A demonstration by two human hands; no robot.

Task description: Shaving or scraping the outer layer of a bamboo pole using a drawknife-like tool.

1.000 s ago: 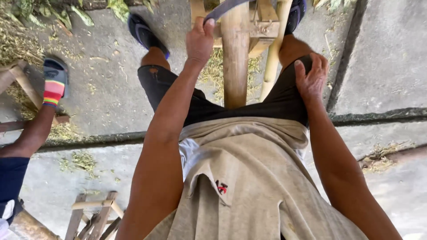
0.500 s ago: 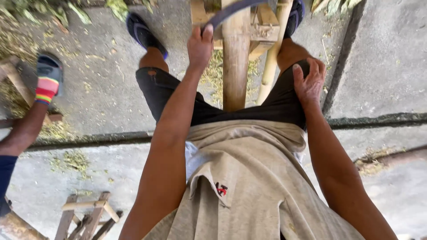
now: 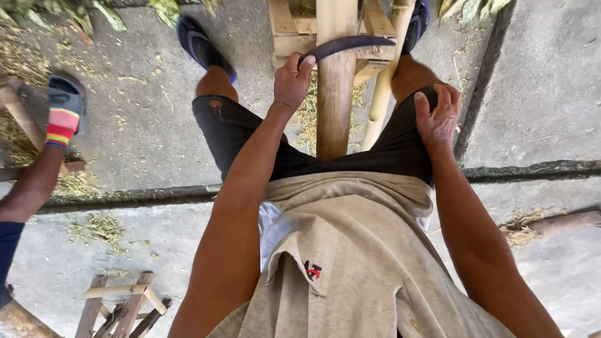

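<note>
1. At the far left, another person's leg ends in a striped sandal [image 3: 61, 116] on the concrete floor [image 3: 144, 131], well apart from the worker.
2. Bottom left, a small bamboo frame [image 3: 122, 303] lies on the floor.
3. The worker's left foot wears a dark blue flip-flop [image 3: 201, 45].
4. The left hand [image 3: 292, 82] is clenched around the handle end of a curved dark blade [image 3: 350, 45], which lies crosswise over the bamboo pole.
5. The thick bamboo pole [image 3: 335, 94] runs lengthwise between the worker's thighs, up into a wooden frame [image 3: 294, 34] at the top edge.
6. A thinner bamboo stick [image 3: 383, 94] leans just right of the pole.
7. The right hand [image 3: 437, 116] lies flat with spread fingers on the black shorts [image 3: 400, 150] over the right thigh, holding nothing.
</note>
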